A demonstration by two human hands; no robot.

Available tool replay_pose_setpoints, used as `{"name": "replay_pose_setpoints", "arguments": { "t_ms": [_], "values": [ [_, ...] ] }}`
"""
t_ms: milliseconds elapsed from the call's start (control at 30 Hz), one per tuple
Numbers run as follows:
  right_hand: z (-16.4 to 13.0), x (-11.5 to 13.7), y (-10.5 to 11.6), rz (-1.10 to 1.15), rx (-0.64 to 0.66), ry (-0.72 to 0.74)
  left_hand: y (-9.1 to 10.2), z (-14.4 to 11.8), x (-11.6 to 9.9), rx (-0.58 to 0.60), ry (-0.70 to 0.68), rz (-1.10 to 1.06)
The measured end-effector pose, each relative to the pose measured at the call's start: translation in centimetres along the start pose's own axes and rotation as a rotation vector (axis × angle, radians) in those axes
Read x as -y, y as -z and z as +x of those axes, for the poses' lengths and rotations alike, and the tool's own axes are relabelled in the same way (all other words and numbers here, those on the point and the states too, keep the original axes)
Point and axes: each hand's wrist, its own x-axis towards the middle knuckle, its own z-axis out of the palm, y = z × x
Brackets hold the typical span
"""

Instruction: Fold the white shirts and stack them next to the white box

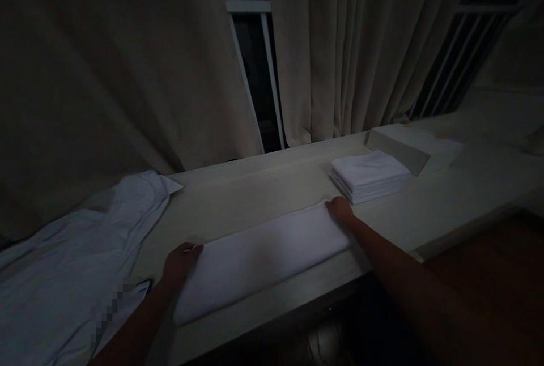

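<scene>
A long white cloth point(259, 258), folded into a narrow strip, lies on the pale table point(238, 196) in dim light. My left hand point(181, 264) grips its left end, fingers curled on the edge. My right hand point(340, 210) rests on its far right corner, holding the edge. A neat stack of folded white cloths point(369, 176) sits just beyond my right hand.
A loose pile of white fabric point(76, 264) spreads over the table's left end. A flat pale box point(408, 145) lies behind the stack. Curtains point(352, 49) and a dark window frame point(259, 71) stand behind the table. A dark floor shows at lower right.
</scene>
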Motion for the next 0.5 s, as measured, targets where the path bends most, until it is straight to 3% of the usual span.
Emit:
{"name": "replay_pose_setpoints", "arguments": {
  "t_ms": [200,267,333,400,500],
  "values": [
    [-2.1,1.0,0.5,-0.165,-0.077,0.081,-0.8,0.7,1.1,0.049,-0.071,0.052],
    [-3.3,2.2,1.3,-0.201,-0.118,0.139,-0.7,-0.3,0.3,-0.008,-0.145,0.080],
    [-5.5,3.9,1.6,-0.229,-0.162,0.224,-0.9,-2.8,-1.2,-0.125,-0.321,0.135],
    [-9.1,5.8,0.5,-0.245,-0.177,0.357,-1.8,-6.9,-3.2,-0.223,-0.583,0.205],
    [-15.8,7.7,-3.4,-0.256,-0.147,0.771,-4.3,-14.1,-5.9,-0.141,-1.048,0.264]
  ]
}}
